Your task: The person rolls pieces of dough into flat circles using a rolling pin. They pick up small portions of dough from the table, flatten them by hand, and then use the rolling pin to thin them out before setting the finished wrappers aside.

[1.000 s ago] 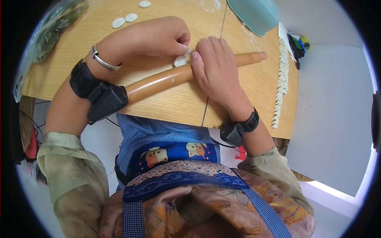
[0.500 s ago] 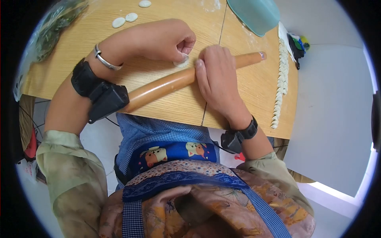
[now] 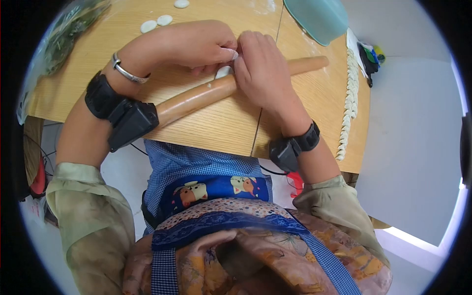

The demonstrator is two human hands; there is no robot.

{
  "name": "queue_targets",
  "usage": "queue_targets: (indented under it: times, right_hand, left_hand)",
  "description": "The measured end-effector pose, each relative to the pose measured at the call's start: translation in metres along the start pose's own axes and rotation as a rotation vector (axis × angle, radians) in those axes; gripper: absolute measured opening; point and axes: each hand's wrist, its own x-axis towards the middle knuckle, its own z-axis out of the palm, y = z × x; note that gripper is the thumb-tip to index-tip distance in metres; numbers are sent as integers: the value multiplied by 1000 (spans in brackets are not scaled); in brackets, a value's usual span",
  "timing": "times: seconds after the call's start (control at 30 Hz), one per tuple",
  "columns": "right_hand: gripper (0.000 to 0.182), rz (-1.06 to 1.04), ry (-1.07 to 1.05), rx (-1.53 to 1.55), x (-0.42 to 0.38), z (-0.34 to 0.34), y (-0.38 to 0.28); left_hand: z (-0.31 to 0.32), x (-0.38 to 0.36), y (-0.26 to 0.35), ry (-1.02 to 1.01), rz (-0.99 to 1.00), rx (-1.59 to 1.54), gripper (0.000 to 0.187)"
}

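1. Nearest the camera is the person's own body: a blue checked apron with a cartoon panel, over a floral garment.
2. Both forearms reach onto a wooden table; each wrist wears a black strap with a small box, and the left wrist also has a silver bangle.
3. A long wooden rolling pin lies slanted across the table, its near end by the left wrist, its far end toward the right.
4. The right hand lies palm down and flat on the middle of the pin, fingers spread over it.
5. The left hand is curled, its fingertips pinching the edge of a small white dough piece that sits just beyond the pin, touching it, between the two hands.
6. Farther off, three small dough discs lie near the far left.
7. A row of folded dumplings runs along the right edge.
8. A teal bowl stands at the far right.
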Motion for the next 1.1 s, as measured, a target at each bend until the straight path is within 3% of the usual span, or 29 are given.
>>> queue_targets:
  times: [0.3, 0.43, 0.53, 0.63, 0.7, 0.93, 1.0, 1.1]
  right_hand:
    - [13, 221, 32, 133, 25, 7, -1]
    - [13, 180, 87, 105, 5, 4, -6]
    - [12, 116, 76, 32, -18, -4, -11]
    - [13, 68, 67, -2, -39, -16, -18]
    - [15, 126, 14, 22, -46, -21, -21]
    - [12, 97, -8, -14, -26, -14, -11]
    - [11, 50, 20, -12, -13, -7, -5]
    - [13, 68, 24, 15, 10, 3, 2]
  left_hand:
    - [3, -1, 2, 79, 1, -13, 21]
    - [6, 3, -9, 68, 69, -94, 18]
    - [5, 5, -7, 26, 196, 119, 15]
    - [6, 1, -1, 78, 188, 139, 13]
    - [7, -1, -1, 106, 69, -51, 12]
    - [4, 3, -2, 111, 145, 101, 12]
    - [-1, -1, 7, 68, -49, -22, 17]
    - [-4, -1, 4, 36, -72, -57, 24]
